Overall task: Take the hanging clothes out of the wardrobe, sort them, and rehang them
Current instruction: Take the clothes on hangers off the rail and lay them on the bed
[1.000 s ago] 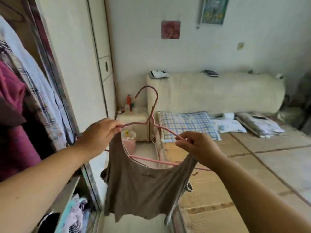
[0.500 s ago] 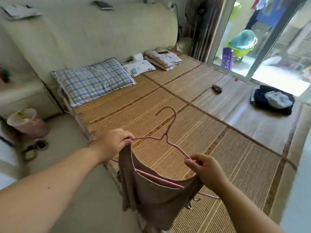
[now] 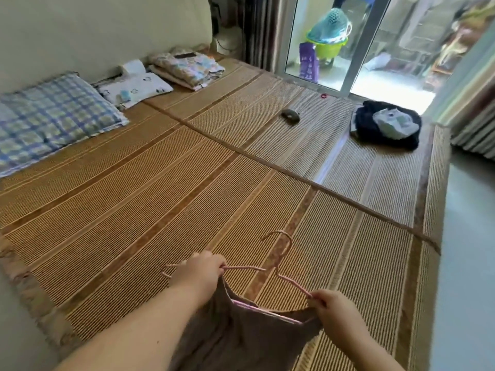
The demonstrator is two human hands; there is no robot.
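Observation:
A brown sleeveless top point(image 3: 246, 341) hangs on a pink wire hanger point(image 3: 281, 266) low in the head view, over the near part of the bamboo bed mat point(image 3: 160, 199). My left hand point(image 3: 198, 271) grips the hanger's left shoulder together with the top's strap. My right hand point(image 3: 332, 309) pinches the hanger's right shoulder and the other strap. The hook points up and away from me. The top's lower part runs out of the frame. The wardrobe is out of view.
A plaid pillow point(image 3: 51, 116), a small white pillow point(image 3: 136, 88) and folded floral cloth point(image 3: 187, 66) lie along the headboard. A dark clothes pile with a white bag point(image 3: 385, 124) sits at the far right corner. A small dark object point(image 3: 290, 115) lies mid-mat. Glass door point(image 3: 334, 44) behind.
I have turned right, away from the wardrobe, to face the bed. Both hands have carried the hanger and top lower over the mat, keeping the same grips.

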